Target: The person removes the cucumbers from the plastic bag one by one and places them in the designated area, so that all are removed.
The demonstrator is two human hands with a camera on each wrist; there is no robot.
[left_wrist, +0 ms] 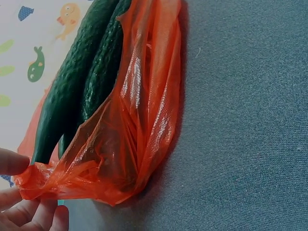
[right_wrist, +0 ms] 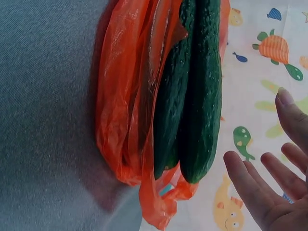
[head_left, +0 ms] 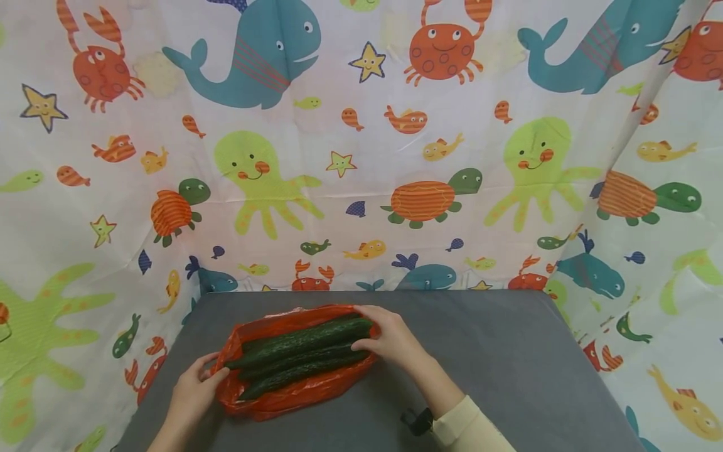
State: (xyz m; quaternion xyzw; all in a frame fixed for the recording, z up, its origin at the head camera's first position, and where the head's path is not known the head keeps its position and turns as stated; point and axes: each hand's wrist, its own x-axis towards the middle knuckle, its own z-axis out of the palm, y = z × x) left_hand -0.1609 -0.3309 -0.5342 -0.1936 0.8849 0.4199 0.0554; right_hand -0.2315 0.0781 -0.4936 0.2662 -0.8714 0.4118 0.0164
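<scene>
Dark green cucumbers [head_left: 307, 339] lie side by side in a thin orange-red plastic bag [head_left: 305, 397] on the grey worktop [head_left: 486, 364], left of centre in the lower half of the head view. The left hand [head_left: 194, 390] pinches a bunched end of the bag between thumb and fingers. The right hand [head_left: 395, 339] is at the other end with fingers spread, and seems to have hold of nothing; the right wrist view shows a gap between its fingers and the plastic.

With only one end gripped, a pull from the left could drag the bag askew, or let the cucumbers slide out at the right. The film looks flimsy, so a hard tug or a poking cucumber tip might tear it. Loose folds along the near side could also snag the cucumbers.

At least three cucumbers show, but the rim and folds cover parts of them, so the full count cannot be settled. The bag's underside is hidden. A small teal patch [right_wrist: 166, 188] beyond the bag's end in the right wrist view is too slight to identify, and both forearms are cut off at the bottom of the head frame.
</scene>
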